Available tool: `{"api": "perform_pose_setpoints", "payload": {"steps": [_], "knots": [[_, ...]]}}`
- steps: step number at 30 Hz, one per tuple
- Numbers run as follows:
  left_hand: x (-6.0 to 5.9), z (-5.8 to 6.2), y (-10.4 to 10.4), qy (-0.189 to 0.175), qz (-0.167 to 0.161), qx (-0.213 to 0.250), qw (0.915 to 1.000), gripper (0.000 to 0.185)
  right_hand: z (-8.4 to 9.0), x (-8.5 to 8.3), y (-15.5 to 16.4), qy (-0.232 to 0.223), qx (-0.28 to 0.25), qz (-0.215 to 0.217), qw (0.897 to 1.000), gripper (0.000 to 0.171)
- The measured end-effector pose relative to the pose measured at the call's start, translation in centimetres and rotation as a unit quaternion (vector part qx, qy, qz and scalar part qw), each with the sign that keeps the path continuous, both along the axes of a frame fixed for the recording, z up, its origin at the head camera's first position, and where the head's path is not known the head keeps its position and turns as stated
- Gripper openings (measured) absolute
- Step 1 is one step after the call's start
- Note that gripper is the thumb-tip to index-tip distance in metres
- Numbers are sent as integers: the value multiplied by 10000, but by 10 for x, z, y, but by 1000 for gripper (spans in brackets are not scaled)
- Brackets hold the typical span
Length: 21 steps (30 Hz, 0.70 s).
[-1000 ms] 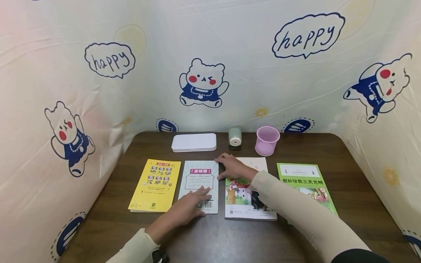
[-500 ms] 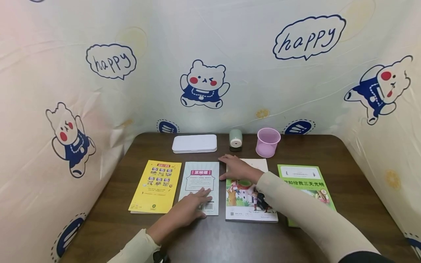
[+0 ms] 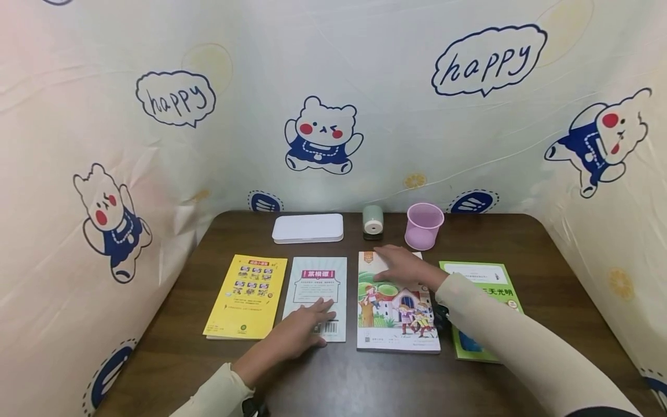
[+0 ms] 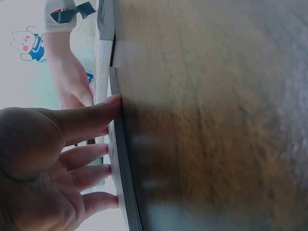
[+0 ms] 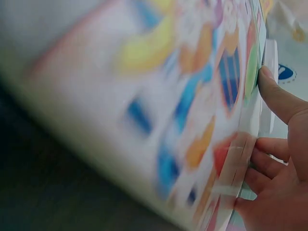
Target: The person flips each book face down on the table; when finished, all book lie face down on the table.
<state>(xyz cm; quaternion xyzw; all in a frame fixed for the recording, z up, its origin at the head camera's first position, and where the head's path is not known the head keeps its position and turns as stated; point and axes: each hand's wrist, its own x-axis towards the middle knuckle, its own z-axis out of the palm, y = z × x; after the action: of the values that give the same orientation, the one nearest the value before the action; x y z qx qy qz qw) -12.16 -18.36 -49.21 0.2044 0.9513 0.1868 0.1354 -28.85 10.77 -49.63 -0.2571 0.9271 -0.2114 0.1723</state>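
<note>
Four books lie in a row on the brown table [image 3: 339, 376]: a yellow book [image 3: 245, 295], a pale teal book [image 3: 315, 284], a picture book [image 3: 396, 313] with a house on it, and a green book [image 3: 484, 275]. My left hand [image 3: 307, 324] rests flat on the teal book's lower part, near the barcode. In the left wrist view its thumb [image 4: 96, 113] touches the book's edge [image 4: 119, 163]. My right hand [image 3: 403, 266] lies with straight fingers on the top of the picture book. The right wrist view shows the thumb [image 5: 279, 96] against the blurred cover [image 5: 168, 96].
Along the table's back edge stand a white flat case [image 3: 307, 227], a small green sharpener [image 3: 372, 220] and a pink cup [image 3: 424, 223]. A printed cloth with bears and "happy" bubbles walls the table on three sides. My right sleeve covers part of the green book.
My right hand has slid to the right, from the seam between the teal and picture books onto the picture book's top. The left hand has stayed put.
</note>
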Motion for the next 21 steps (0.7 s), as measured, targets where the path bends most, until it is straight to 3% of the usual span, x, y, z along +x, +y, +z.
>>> {"api": "perform_pose_setpoints", "payload": {"steps": [12, 21], "knots": [[1, 2, 0, -56, 42, -7, 10000, 61, -2, 1, 41, 665, -98, 260, 9974, 85], [1, 2, 0, -69, 41, 26, 10000, 61, 0, 7, 67, 327, -346, -179, 9987, 85]]}}
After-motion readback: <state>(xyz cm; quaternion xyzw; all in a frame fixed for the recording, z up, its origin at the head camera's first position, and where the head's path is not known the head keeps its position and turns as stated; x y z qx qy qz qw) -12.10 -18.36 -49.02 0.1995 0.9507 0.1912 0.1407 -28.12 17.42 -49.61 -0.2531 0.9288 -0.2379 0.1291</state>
